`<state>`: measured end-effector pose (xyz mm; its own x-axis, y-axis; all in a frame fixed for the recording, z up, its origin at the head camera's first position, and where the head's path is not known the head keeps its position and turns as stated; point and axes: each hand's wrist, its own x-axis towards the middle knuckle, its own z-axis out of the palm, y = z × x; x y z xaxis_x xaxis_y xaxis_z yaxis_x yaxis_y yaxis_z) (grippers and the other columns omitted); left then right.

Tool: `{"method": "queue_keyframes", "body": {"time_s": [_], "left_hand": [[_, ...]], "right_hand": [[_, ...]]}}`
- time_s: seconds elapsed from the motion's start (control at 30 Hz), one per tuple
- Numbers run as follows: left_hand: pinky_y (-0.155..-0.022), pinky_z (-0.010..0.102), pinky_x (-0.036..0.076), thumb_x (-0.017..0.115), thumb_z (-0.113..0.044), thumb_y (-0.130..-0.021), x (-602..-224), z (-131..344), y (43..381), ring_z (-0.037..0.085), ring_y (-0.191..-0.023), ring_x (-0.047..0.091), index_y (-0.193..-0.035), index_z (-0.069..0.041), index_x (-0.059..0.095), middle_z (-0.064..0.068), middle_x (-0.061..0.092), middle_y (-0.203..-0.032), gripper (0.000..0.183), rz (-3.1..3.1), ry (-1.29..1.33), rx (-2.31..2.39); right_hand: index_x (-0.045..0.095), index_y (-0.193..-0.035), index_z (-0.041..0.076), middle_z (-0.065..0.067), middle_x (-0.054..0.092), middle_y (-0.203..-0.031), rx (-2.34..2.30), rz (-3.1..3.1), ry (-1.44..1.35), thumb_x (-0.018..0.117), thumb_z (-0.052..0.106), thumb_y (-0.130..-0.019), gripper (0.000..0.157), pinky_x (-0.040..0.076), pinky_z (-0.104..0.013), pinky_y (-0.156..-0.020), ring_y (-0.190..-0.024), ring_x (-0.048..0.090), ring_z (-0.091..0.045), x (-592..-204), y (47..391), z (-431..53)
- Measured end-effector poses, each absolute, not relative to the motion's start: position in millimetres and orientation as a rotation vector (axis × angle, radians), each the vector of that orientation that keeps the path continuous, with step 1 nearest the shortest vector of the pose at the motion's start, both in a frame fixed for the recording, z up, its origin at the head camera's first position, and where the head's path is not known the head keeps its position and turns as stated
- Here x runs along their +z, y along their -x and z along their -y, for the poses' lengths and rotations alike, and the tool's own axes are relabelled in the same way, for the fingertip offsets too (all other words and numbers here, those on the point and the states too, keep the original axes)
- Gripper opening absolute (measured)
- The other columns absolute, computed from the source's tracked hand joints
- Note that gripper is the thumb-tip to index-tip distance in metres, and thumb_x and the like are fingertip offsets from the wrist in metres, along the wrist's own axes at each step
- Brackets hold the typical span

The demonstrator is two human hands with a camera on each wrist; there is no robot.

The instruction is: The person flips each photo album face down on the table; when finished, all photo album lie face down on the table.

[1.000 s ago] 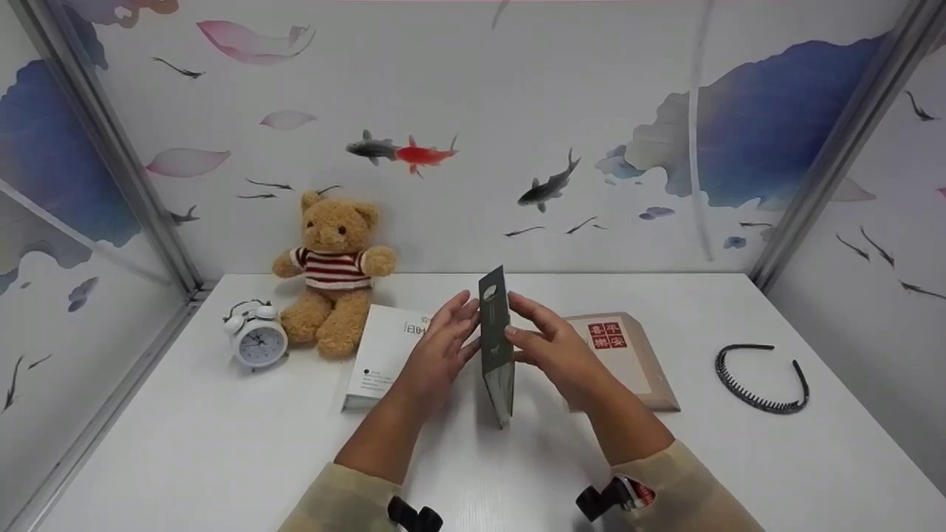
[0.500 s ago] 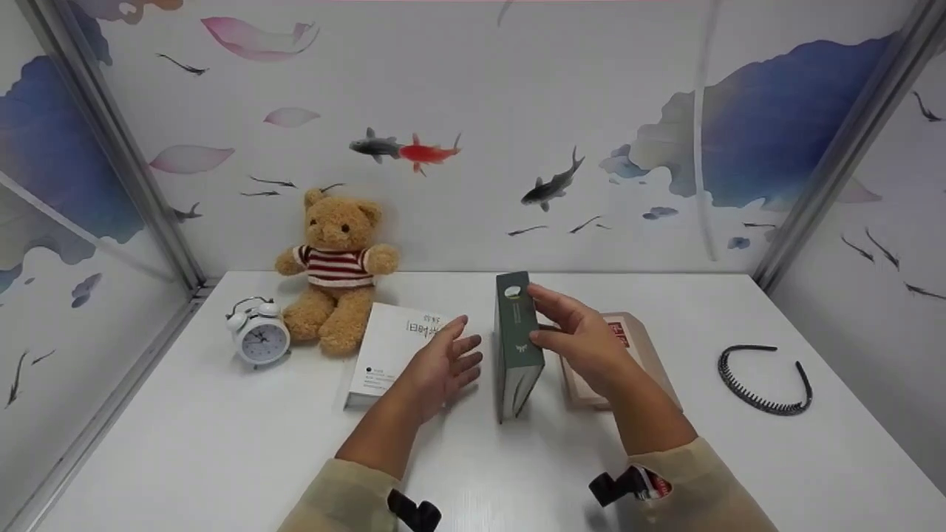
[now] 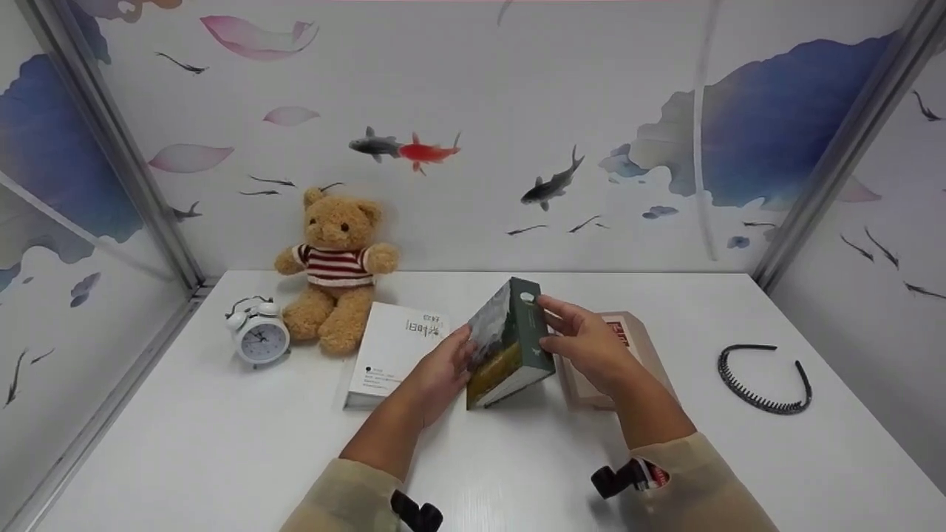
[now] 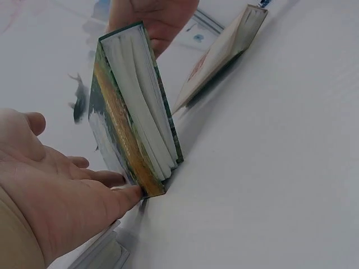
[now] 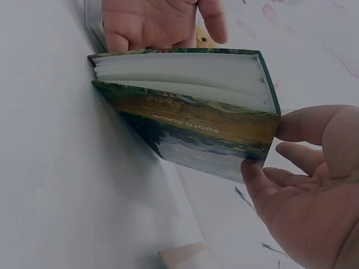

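In front of the person, a green photo album (image 3: 497,353) with a painted landscape cover stands spine up, its covers spread apart. The right wrist view shows "PHOTO ALBUM" lettering on its cover (image 5: 207,124) and its fore edge down at the white table. My right hand (image 3: 591,347) holds the album's spine side between thumb and fingertip. Against the opposite cover lie the straight fingers of my left hand (image 3: 437,373), their tips near its lower edge in the left wrist view. Pale page edges (image 4: 137,95) show between the covers.
A white book (image 3: 377,362) lies left of the album, partly behind the left arm. To the right, a tan book (image 3: 654,369) is partly covered by the right hand. Farther out are a teddy bear (image 3: 336,270), a white alarm clock (image 3: 259,336) and a black headband (image 3: 761,403).
The album has moved slightly right and turned from nearly edge-on, so its painted left cover shows. My left hand drew away from it, then came back against that cover; the right hand stayed on it.
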<state>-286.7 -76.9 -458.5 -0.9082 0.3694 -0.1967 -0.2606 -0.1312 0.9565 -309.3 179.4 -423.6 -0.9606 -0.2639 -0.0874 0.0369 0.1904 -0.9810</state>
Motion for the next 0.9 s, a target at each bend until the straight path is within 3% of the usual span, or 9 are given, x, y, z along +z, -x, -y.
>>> {"method": "queue_keyframes", "body": {"time_s": [0.4,0.67,0.9], "left_hand": [[-0.138,0.057,-0.003,0.026,-0.043,-0.116,-460.3,77.1,285.1,0.037,-0.170,-0.007,-0.173,-0.007,-0.001,0.021,-0.004,-0.181,0.073,-1.771,-0.202,2.091],[-0.139,0.053,-0.001,0.025,-0.045,-0.115,-458.1,75.2,284.0,0.036,-0.170,-0.003,-0.173,-0.006,0.003,0.019,0.002,-0.182,0.073,-1.835,-0.178,2.047],[-0.139,0.052,0.000,0.026,-0.047,-0.115,-456.7,75.4,284.8,0.036,-0.170,-0.002,-0.173,-0.005,0.005,0.020,0.004,-0.181,0.074,-1.874,-0.131,2.042]], "right_hand": [[0.034,-0.169,0.020,-0.011,0.037,-0.175,-1.780,-2.208,0.099,0.060,0.000,-0.104,0.073,0.047,-0.051,-0.123,-0.159,0.041,-0.036,-442.5,316.6,-186.7],[0.022,-0.173,0.023,-0.007,0.027,-0.179,-1.702,-2.186,0.085,0.054,0.016,-0.112,0.069,0.031,-0.059,-0.132,-0.160,0.037,-0.036,-445.2,314.3,-184.4],[0.017,-0.174,0.023,-0.012,0.024,-0.179,-1.713,-2.102,0.081,0.049,0.020,-0.114,0.069,0.033,-0.059,-0.130,-0.159,0.037,-0.038,-450.8,314.4,-178.8]]}}
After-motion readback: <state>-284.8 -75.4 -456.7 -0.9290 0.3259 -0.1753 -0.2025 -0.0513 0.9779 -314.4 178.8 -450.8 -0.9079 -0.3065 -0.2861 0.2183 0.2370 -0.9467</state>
